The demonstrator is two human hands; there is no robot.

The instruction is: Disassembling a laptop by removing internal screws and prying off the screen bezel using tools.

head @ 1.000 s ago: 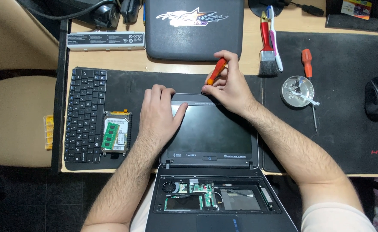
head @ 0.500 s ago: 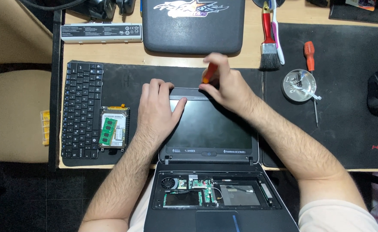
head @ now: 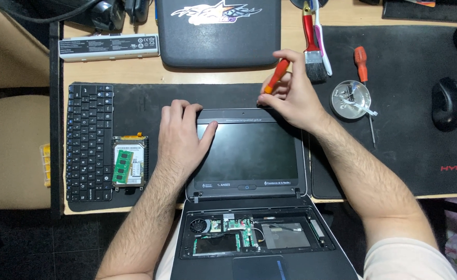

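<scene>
The left hand [head: 179, 137] lies flat on the small black open laptop's screen [head: 246, 153], pinning it steady. At one o'clock, the right hand [head: 290, 96] pinches an orange-handled screwdriver [head: 276, 76] at its top edge.

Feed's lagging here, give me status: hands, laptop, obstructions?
Left hand flat on laptop screen. Right hand grips orange screwdriver at top bezel. Nothing blocking.

Keyboard [head: 89, 142] left of laptop [head: 249, 155], memory stick [head: 123, 167] on drive [head: 131, 168], mouse [head: 448, 103] far right
</scene>
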